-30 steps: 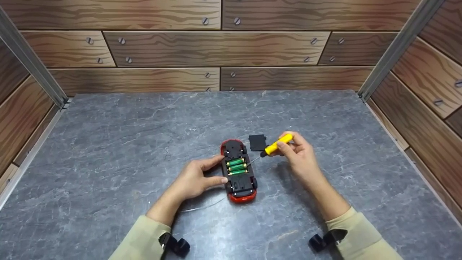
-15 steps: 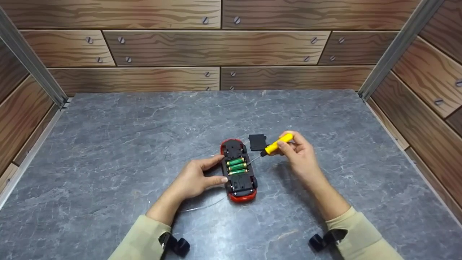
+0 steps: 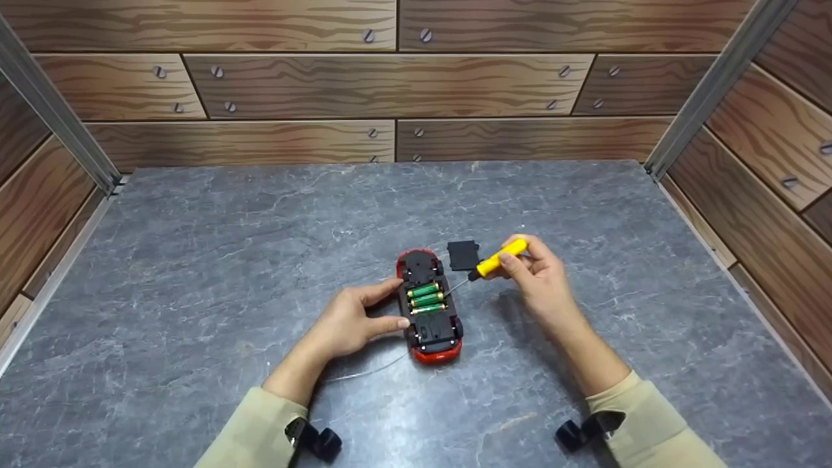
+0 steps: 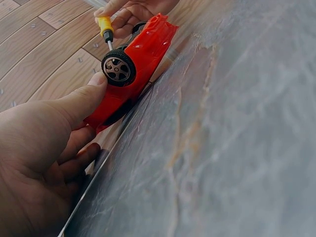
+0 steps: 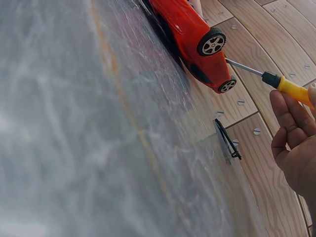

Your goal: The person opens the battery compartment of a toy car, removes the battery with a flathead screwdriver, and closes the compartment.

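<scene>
A red toy car (image 3: 434, 335) lies upside down on the table, its black underside facing up. Several green batteries (image 3: 427, 300) sit in its uncovered battery compartment. My left hand (image 3: 348, 322) holds the car along its left side, thumb near one wheel (image 4: 118, 68) and the other fingers farther along and beneath. Between thumb and fingers my right hand (image 3: 538, 283) grips a yellow-handled screwdriver (image 3: 502, 257). Its metal shaft slants down to the left, the tip right at the batteries' right ends. In the right wrist view, the car's body (image 5: 192, 34) hides that tip.
The black battery cover (image 3: 463, 255) lies flat just beyond the screwdriver, to the car's upper right. A thin clear strand (image 3: 370, 372) runs over the grey marbled table (image 3: 260, 227) from behind the left wrist toward the car. Wood-patterned walls (image 3: 390, 84) enclose the back and sides.
</scene>
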The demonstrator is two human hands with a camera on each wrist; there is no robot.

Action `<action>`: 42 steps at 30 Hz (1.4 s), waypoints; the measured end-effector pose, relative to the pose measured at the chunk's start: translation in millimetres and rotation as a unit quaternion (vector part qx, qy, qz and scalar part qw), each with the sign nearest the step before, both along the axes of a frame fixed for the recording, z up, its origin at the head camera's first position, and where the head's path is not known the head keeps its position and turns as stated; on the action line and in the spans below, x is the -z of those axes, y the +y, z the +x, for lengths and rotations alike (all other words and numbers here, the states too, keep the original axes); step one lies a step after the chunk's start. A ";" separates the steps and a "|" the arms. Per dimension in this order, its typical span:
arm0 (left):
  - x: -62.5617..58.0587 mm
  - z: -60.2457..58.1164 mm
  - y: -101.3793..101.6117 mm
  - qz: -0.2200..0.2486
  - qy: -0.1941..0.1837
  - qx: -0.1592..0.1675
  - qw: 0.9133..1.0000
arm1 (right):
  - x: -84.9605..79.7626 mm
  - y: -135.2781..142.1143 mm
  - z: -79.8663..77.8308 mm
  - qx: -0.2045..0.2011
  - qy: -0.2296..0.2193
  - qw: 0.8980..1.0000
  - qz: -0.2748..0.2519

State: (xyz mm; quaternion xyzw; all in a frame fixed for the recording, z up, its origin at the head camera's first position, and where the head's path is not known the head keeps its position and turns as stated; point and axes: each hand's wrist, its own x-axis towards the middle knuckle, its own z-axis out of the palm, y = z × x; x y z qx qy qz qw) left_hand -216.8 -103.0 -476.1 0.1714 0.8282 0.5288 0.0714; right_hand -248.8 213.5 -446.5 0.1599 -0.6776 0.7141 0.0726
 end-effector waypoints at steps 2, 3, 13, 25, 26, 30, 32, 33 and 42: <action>0.0 -0.2 0.0 0.000 0.000 0.000 1.000 | -0.2 -0.2 0.0 0.000 0.000 1.000 0.000; 0.0 -0.2 0.0 0.000 0.000 0.000 1.000 | -0.3 -0.3 0.0 0.000 0.001 1.000 -0.001; 0.9 -0.7 -0.1 -0.003 0.004 -0.001 1.000 | 1.3 -0.6 -1.0 -0.004 0.004 1.000 -0.014; 0.8 -0.1 -0.2 -0.002 0.004 -0.002 1.000 | 0.4 1.0 -1.0 -0.010 0.012 1.000 -0.017; 0.6 -0.2 0.0 -0.002 0.003 -0.002 1.000 | 0.1 1.0 -0.8 -0.011 0.013 1.000 -0.019; 0.4 -0.4 0.2 -0.004 0.001 -0.003 1.000 | -0.4 0.8 -0.6 -0.011 0.016 1.000 -0.021; 0.4 -0.6 0.2 -0.005 0.000 -0.003 1.000 | -0.4 0.9 -0.6 -0.011 0.016 1.000 -0.021; 0.5 -0.7 0.2 -0.004 -0.001 -0.003 1.000 | -0.3 0.9 -0.7 -0.011 0.016 1.000 -0.021; 0.8 -0.5 0.1 0.001 0.003 0.000 1.000 | -0.6 0.5 -0.5 -0.011 0.017 1.000 -0.023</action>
